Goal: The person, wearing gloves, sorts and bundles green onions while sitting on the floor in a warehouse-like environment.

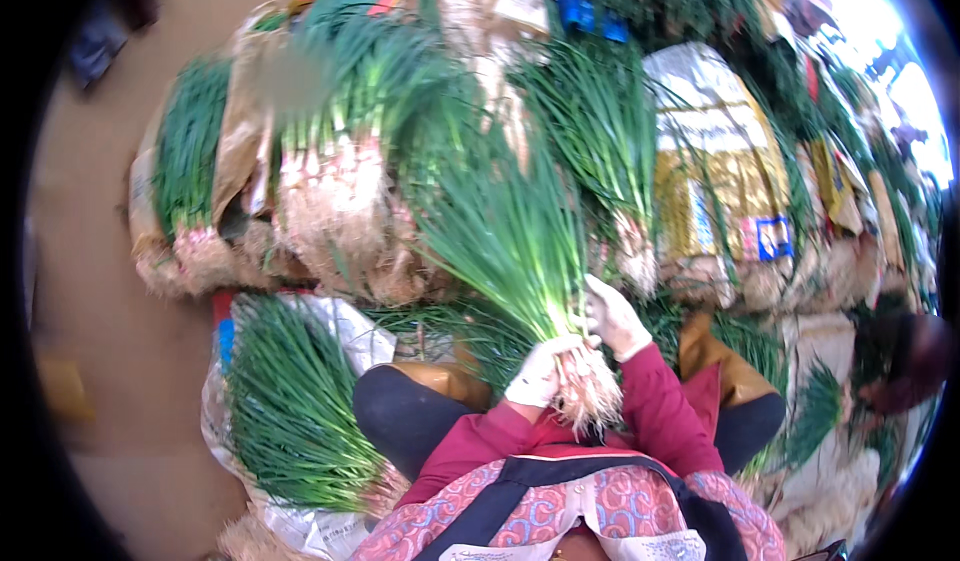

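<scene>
A bunch of green onions is held upright in front of me, its green leaves fanning away and its pale stringy roots toward my lap. My left hand, in a white glove, is wrapped round the stems just above the roots. At the right side of the same bunch is my right hand, also in a white glove, with its fingers closed against the outer stems. Whether it pinches a single stalk there is too small to make out.
A big bunch of green onions lies on a white plastic sheet to my left. More bunches stand in a row ahead. A yellow-and-white sack covers some at the right. Another person is at the far right.
</scene>
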`<move>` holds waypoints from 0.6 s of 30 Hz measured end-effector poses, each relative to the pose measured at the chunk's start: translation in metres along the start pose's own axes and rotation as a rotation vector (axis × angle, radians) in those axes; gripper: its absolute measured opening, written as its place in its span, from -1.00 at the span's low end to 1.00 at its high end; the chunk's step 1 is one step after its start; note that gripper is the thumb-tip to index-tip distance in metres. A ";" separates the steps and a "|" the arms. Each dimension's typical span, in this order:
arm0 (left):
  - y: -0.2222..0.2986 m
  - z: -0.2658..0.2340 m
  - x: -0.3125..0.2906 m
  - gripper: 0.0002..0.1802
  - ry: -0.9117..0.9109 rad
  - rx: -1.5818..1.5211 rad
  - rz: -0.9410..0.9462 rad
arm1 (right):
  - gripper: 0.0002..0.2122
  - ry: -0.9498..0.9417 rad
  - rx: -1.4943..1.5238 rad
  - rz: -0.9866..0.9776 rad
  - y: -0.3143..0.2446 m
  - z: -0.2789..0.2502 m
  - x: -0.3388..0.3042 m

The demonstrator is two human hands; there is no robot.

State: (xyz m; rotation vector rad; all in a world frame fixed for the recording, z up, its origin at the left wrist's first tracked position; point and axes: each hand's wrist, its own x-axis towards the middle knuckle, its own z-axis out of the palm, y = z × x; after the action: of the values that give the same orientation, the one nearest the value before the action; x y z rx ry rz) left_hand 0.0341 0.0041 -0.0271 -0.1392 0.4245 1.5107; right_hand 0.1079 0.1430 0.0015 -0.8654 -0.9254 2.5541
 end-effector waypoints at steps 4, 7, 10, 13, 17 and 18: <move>0.001 0.009 -0.003 -0.56 -0.029 -0.052 0.049 | -0.77 0.017 0.121 -0.009 0.026 -0.019 0.013; -0.001 0.005 -0.001 -0.46 0.038 0.004 0.059 | -0.82 0.058 0.050 0.063 0.015 -0.016 0.005; -0.001 0.005 0.000 -0.51 0.041 0.040 0.044 | -0.80 0.083 0.058 0.122 0.002 -0.018 0.010; 0.004 0.009 -0.005 -0.55 0.037 0.050 0.037 | -0.84 0.063 -0.081 -0.013 -0.002 -0.001 0.005; 0.002 0.012 -0.004 -0.61 0.047 0.065 0.092 | -0.81 0.123 -0.414 -0.122 0.020 -0.014 0.006; 0.003 0.008 -0.003 -0.62 0.022 0.079 0.066 | -0.76 0.172 -0.674 -0.297 0.035 -0.025 0.011</move>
State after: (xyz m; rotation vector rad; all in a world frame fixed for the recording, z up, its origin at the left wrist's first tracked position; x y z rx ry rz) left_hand 0.0330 0.0046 -0.0182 -0.0806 0.5100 1.5564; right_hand 0.1126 0.1339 -0.0420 -0.9959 -1.7460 1.8876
